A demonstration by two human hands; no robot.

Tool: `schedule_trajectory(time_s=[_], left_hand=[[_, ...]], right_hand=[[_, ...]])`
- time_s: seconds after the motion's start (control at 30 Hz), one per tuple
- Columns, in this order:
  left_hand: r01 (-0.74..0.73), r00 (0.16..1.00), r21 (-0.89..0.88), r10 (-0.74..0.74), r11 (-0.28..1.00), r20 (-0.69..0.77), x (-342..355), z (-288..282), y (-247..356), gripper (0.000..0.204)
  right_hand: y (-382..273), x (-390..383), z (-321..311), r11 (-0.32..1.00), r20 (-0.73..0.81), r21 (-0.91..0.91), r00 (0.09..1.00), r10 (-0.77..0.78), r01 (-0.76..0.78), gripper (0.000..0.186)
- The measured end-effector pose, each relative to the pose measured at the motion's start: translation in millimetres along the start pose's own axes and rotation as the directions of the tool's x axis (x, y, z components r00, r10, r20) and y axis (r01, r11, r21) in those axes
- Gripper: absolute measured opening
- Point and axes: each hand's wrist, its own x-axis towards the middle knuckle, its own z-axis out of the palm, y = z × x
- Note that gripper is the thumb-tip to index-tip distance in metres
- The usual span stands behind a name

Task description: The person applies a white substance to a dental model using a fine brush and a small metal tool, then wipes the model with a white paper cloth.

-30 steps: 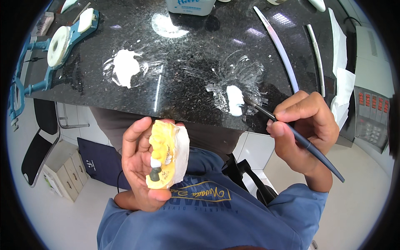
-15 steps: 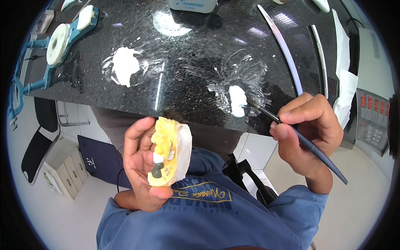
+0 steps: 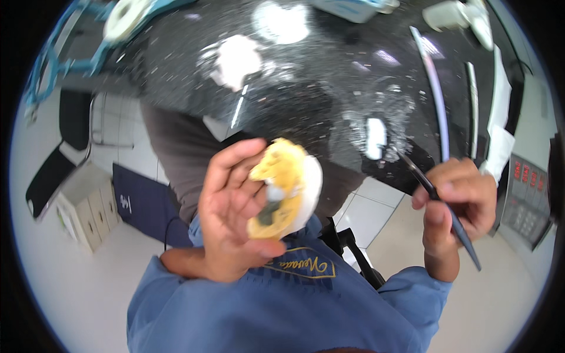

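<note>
A yellow and white plaster dental cast rests in my left hand, its edge between the thumb below and the fingers above. Along its tooth row sit a white tooth-shaped piece and a dark grey stump. My right hand grips a thin, dark-handled brush like a pen. Its tip points at a small white paste patch on the black counter, just right of the patch. Motion blurs the cast and the brush tip slightly.
A larger white paste heap lies farther left on the counter. Two slender rods, one lilac and one silvery, lie at right near white paper. A blue frame stands at far left.
The whole view has shifted, so the counter sits farther right and higher. The cast has turned in my left hand, showing more of its inner face. The brush stays beside the small paste patch.
</note>
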Motion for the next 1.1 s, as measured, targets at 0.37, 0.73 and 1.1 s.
schedule_trajectory(time_s=[0.37,0.73,1.1], left_hand=[[-0.04,0.962,-0.272,0.11,0.961,0.248,3.1,-17.2,-7.3,0.09],[-0.046,0.96,-0.244,0.11,0.969,0.257,4.6,-15.0,-8.1,0.089],[-0.072,0.956,-0.236,0.134,0.969,0.261,4.3,-16.8,-8.6,0.09]], right_hand=[[7.3,15.5,58.0,0.889,0.066,-0.065,0.891,-0.448,0.452,0.02],[11.5,16.9,57.2,0.872,0.123,-0.076,0.872,-0.473,0.484,0.02],[11.6,18.3,59.3,0.862,0.132,-0.09,0.864,-0.487,0.499,0.019]])
